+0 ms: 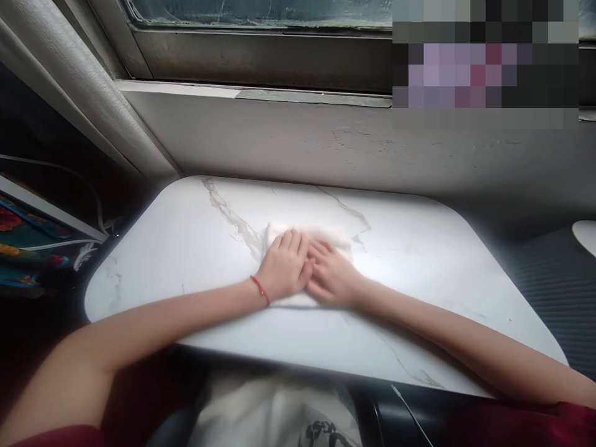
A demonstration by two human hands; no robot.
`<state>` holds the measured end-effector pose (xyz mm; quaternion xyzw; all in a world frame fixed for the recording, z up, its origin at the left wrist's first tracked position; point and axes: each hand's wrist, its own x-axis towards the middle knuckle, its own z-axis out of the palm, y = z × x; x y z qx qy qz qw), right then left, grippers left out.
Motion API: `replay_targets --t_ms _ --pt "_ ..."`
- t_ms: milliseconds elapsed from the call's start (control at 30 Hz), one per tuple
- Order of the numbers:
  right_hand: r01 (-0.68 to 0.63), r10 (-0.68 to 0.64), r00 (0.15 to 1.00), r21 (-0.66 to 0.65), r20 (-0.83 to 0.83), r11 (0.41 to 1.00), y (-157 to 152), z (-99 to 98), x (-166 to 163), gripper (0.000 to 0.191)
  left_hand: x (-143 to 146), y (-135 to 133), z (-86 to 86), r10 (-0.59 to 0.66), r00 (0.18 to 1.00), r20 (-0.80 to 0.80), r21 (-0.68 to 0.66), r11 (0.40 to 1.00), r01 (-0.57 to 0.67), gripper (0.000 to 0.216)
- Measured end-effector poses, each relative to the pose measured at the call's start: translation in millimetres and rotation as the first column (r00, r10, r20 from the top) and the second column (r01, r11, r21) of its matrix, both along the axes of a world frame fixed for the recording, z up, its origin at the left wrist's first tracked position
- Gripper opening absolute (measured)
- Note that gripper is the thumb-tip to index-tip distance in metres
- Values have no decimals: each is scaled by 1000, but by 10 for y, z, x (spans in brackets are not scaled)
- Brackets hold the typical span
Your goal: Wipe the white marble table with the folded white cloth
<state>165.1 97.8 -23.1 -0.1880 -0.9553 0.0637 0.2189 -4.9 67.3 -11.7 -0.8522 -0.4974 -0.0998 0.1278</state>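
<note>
A folded white cloth lies flat on the white marble-patterned table, close to its middle. Both of my hands press down on it side by side, touching at the thumbs. My left hand, with a red string bracelet at the wrist, rests on the cloth's left part with its fingers stretched forward. On the right part lies my right hand, its fingers extended and pointing toward the left hand. Much of the cloth is hidden under the palms.
Beyond the table stands a pale wall with chipped paint, below a window. Floral fabric and white cables hang at the left. Below the near edge are a pale bag-like fabric and a thin metal rod.
</note>
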Motion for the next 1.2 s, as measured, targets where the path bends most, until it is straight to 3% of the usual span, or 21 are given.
replay_targets --t_ms 133,233,467,833,1200 --pt "132 -132 991 34 2 991 481 -36 73 41 53 617 42 -34 989 141 -60 997 43 42" --pt "164 -164 986 48 -18 985 871 -71 132 45 115 1004 32 9 981 193 -55 998 2 43" --pt "149 -148 988 37 -32 988 1502 -114 248 47 265 1532 -22 56 970 237 -17 998 -54 42" --pt "169 -168 986 11 -11 986 1590 -94 283 49 224 1675 -89 27 929 369 -20 1000 -21 41" --pt "203 -204 979 25 24 979 1528 -73 274 53 229 1634 -66 49 948 315 -54 998 -33 45"
